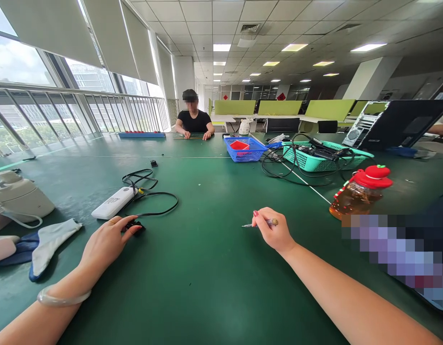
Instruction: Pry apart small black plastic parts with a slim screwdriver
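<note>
My left hand [108, 239], a bracelet on its wrist, rests low on the green table with thumb and fingers closed around a small black object [137, 229]. Most of that object is hidden, so its kind is unclear. Just beyond it lies a white power strip [114, 203] with a looped black cord [167, 194] and a black plug [154, 163]. On the right side, my right hand [273, 230] grips a small screwdriver [271, 222] with a thin metal shaft pointing left and a see-through handle. It is held just above the table surface.
At left are a blue-and-white glove [52, 242] and a white device [20, 196]. A red-lidded jar [361, 191], a teal basket [307, 160] of cables and a blue basket [244, 153] stand right and back. Another person [193, 117] sits at the far edge.
</note>
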Demonstrator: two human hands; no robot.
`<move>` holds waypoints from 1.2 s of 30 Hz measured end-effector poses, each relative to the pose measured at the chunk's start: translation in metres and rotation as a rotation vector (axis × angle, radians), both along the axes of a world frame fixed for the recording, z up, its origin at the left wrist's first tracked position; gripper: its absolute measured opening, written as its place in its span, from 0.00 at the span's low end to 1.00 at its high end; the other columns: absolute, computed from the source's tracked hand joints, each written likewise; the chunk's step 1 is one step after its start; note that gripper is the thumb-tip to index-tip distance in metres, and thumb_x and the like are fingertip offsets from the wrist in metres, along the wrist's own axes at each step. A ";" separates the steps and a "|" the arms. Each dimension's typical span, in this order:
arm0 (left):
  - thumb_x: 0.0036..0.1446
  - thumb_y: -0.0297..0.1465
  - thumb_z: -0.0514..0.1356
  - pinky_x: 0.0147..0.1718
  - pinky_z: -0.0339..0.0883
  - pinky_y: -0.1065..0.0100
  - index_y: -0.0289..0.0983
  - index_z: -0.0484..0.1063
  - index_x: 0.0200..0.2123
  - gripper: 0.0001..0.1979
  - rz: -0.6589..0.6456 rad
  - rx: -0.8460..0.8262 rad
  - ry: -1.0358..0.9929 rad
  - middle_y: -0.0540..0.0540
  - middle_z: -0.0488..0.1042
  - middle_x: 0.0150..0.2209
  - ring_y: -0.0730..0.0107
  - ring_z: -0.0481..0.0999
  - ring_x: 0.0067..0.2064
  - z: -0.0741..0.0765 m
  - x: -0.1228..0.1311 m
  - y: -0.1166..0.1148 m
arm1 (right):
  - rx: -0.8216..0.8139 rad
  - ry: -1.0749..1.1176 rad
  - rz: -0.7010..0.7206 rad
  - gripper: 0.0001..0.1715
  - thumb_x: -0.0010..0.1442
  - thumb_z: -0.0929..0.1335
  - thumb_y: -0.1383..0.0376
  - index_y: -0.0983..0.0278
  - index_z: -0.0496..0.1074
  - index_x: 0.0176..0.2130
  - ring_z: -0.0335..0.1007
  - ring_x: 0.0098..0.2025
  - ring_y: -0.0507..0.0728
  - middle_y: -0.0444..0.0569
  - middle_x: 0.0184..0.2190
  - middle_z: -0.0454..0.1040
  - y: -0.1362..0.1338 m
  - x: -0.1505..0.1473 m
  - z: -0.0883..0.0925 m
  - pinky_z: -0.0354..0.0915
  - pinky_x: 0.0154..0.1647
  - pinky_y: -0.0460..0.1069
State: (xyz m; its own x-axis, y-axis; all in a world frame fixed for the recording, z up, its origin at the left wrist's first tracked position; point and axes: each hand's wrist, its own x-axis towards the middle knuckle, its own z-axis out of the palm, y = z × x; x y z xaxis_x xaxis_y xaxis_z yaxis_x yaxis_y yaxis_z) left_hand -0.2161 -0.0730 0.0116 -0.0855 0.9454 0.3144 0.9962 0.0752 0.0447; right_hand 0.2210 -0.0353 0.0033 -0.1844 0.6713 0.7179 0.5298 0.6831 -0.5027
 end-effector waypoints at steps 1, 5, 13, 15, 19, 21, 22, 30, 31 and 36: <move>0.62 0.50 0.47 0.35 0.69 0.60 0.43 0.74 0.54 0.27 -0.015 0.004 -0.003 0.39 0.76 0.45 0.51 0.78 0.40 0.000 0.000 0.000 | 0.004 -0.001 0.004 0.26 0.66 0.60 0.61 0.60 0.66 0.18 0.68 0.25 0.54 0.44 0.17 0.70 0.000 0.000 0.000 0.64 0.30 0.49; 0.62 0.49 0.45 0.37 0.68 0.59 0.43 0.72 0.56 0.29 -0.064 -0.013 0.000 0.40 0.75 0.43 0.51 0.77 0.41 -0.001 0.000 0.000 | 0.009 -0.004 0.015 0.26 0.66 0.60 0.61 0.60 0.66 0.18 0.68 0.24 0.54 0.44 0.17 0.70 0.000 0.000 0.000 0.64 0.31 0.49; 0.65 0.46 0.41 0.41 0.68 0.61 0.41 0.69 0.59 0.29 -0.161 0.004 0.045 0.41 0.74 0.41 0.56 0.76 0.39 -0.003 0.000 0.000 | 0.024 -0.023 0.021 0.26 0.67 0.60 0.62 0.60 0.66 0.18 0.68 0.25 0.54 0.43 0.17 0.70 0.001 0.001 -0.001 0.64 0.31 0.49; 0.65 0.44 0.41 0.43 0.68 0.60 0.41 0.70 0.58 0.28 -0.193 0.019 0.047 0.40 0.73 0.42 0.56 0.76 0.40 -0.006 -0.002 0.001 | 0.020 -0.030 0.019 0.27 0.67 0.59 0.62 0.60 0.67 0.18 0.68 0.25 0.54 0.44 0.17 0.70 0.001 0.001 -0.001 0.64 0.31 0.49; 0.64 0.43 0.43 0.49 0.67 0.57 0.41 0.72 0.56 0.26 -0.238 0.031 0.049 0.39 0.73 0.50 0.54 0.76 0.46 -0.009 -0.004 0.003 | 0.022 -0.036 0.019 0.26 0.67 0.59 0.62 0.60 0.67 0.18 0.68 0.25 0.54 0.44 0.17 0.70 0.001 0.001 0.000 0.64 0.31 0.50; 0.64 0.44 0.43 0.52 0.65 0.57 0.41 0.72 0.56 0.27 -0.258 0.007 0.049 0.39 0.72 0.54 0.52 0.73 0.52 -0.009 -0.003 0.002 | 0.024 -0.038 0.020 0.26 0.67 0.60 0.62 0.59 0.66 0.18 0.68 0.25 0.54 0.44 0.17 0.71 0.000 0.001 0.000 0.64 0.31 0.50; 0.64 0.44 0.44 0.53 0.65 0.56 0.40 0.72 0.56 0.27 -0.267 -0.009 0.047 0.40 0.73 0.55 0.51 0.72 0.54 -0.008 -0.003 0.001 | 0.024 -0.040 0.019 0.26 0.67 0.60 0.62 0.59 0.66 0.18 0.68 0.25 0.54 0.44 0.17 0.71 0.000 0.001 0.000 0.64 0.31 0.50; 0.55 0.54 0.54 0.47 0.63 0.52 0.42 0.80 0.45 0.28 -0.176 -0.019 0.190 0.39 0.81 0.34 0.47 0.77 0.44 0.005 0.006 -0.011 | 0.036 -0.050 0.022 0.26 0.66 0.60 0.62 0.60 0.66 0.18 0.68 0.24 0.54 0.44 0.17 0.71 0.001 0.001 0.000 0.63 0.30 0.49; 0.55 0.54 0.53 0.47 0.63 0.52 0.41 0.80 0.44 0.28 -0.155 -0.013 0.202 0.39 0.81 0.32 0.47 0.77 0.42 0.006 0.006 -0.013 | 0.036 -0.050 0.024 0.26 0.66 0.60 0.63 0.60 0.66 0.18 0.68 0.24 0.54 0.44 0.17 0.71 0.002 0.001 0.000 0.63 0.30 0.49; 0.63 0.46 0.43 0.45 0.66 0.53 0.42 0.78 0.49 0.28 0.005 0.045 0.049 0.40 0.81 0.33 0.50 0.78 0.40 0.011 -0.007 -0.014 | 0.027 -0.044 0.027 0.25 0.66 0.60 0.63 0.59 0.66 0.19 0.67 0.25 0.54 0.44 0.17 0.71 0.001 0.001 0.000 0.64 0.32 0.50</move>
State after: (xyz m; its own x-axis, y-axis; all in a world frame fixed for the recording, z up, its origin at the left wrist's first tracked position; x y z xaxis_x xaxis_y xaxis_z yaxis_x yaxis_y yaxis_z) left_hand -0.2229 -0.0871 0.0225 -0.0739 0.9297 0.3608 0.9968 0.0795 -0.0005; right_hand 0.2223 -0.0344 0.0031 -0.2339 0.6463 0.7264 0.5317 0.7105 -0.4609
